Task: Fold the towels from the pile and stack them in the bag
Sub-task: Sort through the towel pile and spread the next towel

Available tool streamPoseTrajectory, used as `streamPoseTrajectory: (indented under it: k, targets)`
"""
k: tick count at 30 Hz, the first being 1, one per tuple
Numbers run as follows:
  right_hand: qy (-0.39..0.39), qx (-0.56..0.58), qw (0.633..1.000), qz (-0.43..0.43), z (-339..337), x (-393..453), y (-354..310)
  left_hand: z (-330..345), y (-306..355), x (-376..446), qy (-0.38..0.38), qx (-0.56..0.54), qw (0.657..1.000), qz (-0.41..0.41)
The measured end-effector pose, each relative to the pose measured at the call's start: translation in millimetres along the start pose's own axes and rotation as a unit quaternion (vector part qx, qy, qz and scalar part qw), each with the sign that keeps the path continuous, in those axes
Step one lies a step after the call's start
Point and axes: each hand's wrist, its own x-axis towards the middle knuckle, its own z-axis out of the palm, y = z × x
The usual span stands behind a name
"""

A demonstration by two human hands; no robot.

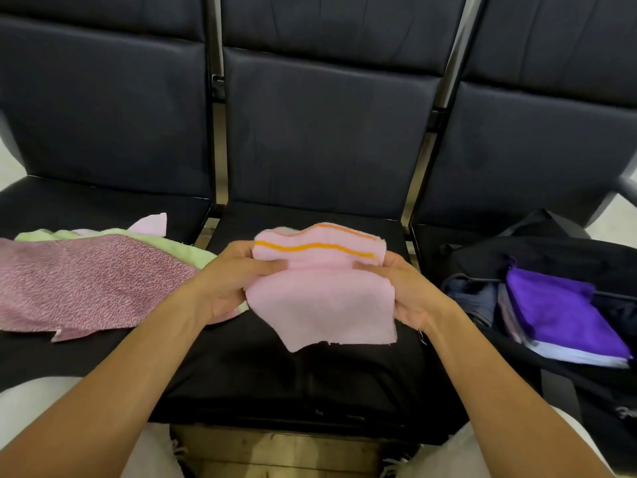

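A pale pink terry towel with two orange stripes [320,288] is held up over the middle black padded seat [310,381], with nothing beneath it but the cushion, which reads as a fold being made in the air rather than flat on a surface. The left hand [229,281] pinches the towel's left edge, thumb across the front and fingers curled behind, and the right hand [408,291] does the same at the right edge, so each hand is closed on the cloth and the two keep it stretched between them. Holding both side edges like this seems meant to keep the layers lined up while the striped upper part is doubled over. The towel's long axis runs left to right between the hands, roughly level; its striped band sits at the top and faces the person, while a looser flap hangs down toward the person with its frayed lower edge free. To the left, on the neighbouring seat, lies the pile of unfolded cloths, a mottled pink towel [86,288] on top of a light green one [179,246], within easy reach of the left hand. To the right, the open black bag [537,250] rests on the third seat with a folded purple towel [558,312] on top of its stack, so the finished fold probably goes right.
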Motion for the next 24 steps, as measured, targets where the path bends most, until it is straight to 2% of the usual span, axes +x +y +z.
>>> streamPoseTrajectory:
  k: [7, 16, 22, 24]
  targets:
    - [-0.010, -0.005, 0.996, -0.092, 0, -4, -4, -4, -1, 0, 0.004, 0.064, 0.992, 0.106]
    - [0.033, -0.041, 0.984, -0.168, -2, -4, -3, -1, 0, 6, 0.042, 0.031, 0.989, 0.139]
    - [0.026, -0.017, 0.982, -0.184, -7, 3, 1, -1, 1, 9, 0.052, 0.033, 0.987, 0.150]
    - [0.048, -0.021, 0.979, -0.196, -6, 5, 1, -1, 0, 11, 0.057, 0.017, 0.988, 0.145]
